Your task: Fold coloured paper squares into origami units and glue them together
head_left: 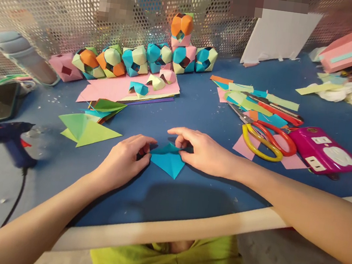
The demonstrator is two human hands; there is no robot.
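Observation:
A folded teal paper piece (168, 160) lies on the blue table mat (198, 109) near the front edge. My left hand (127, 160) pinches its left corner, fingers curled together. My right hand (201, 149) presses on its upper right edge with thumb and bent fingers, the index finger stretched out to the left. Folded light green paper triangles (87, 130) lie to the left of my left hand.
A row of coloured paper cubes (140, 58) stands at the back before a perforated metal screen. Pink paper sheets (117, 87), red-and-yellow scissors (267, 137), a magenta power strip (325, 151), paper scraps, a blue glue gun (9, 138) and a phone (3, 100) surround the work spot.

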